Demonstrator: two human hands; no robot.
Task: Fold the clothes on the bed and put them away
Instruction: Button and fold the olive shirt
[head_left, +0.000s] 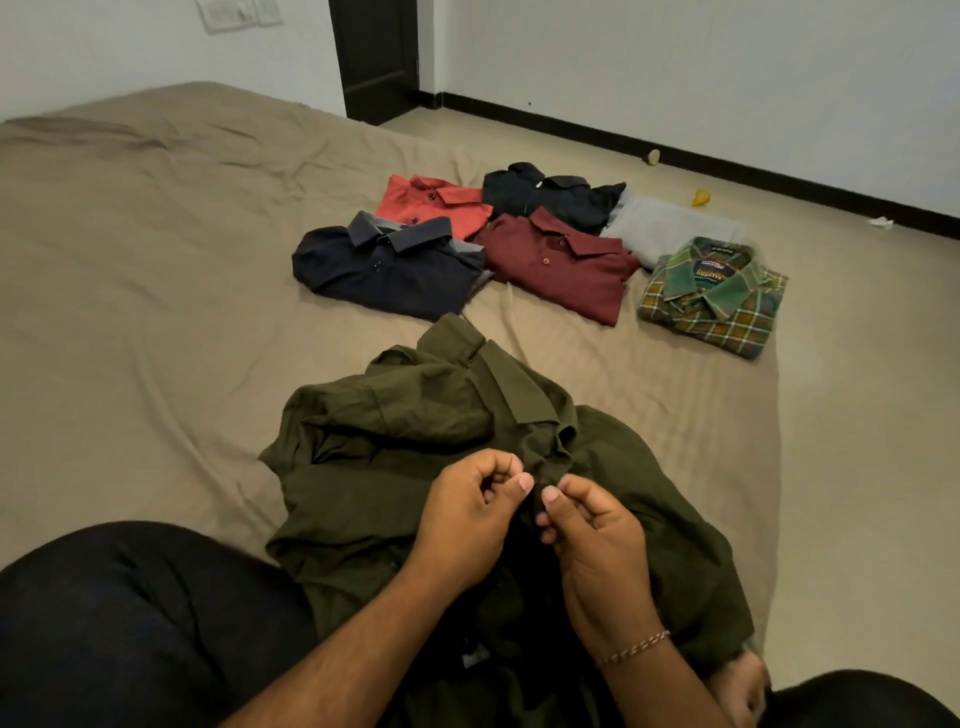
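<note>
A crumpled olive green shirt (426, 431) lies on the beige bed sheet (145, 291) in front of me and over my lap. My left hand (472, 512) and my right hand (592, 535) pinch its front placket just below the collar, thumbs nearly touching. Several folded shirts lie further back: a navy one (384, 270), an orange-red one (431, 202), a black one (550, 197), a maroon one (561, 265), a grey garment (670, 228) and a green plaid one (717, 301).
My dark-trousered knees fill the lower left (130, 623) and lower right corners. The bed's right edge drops to a pale floor with a small yellow object (700, 197) and scraps near the black skirting. A dark door (376, 57) stands behind the bed.
</note>
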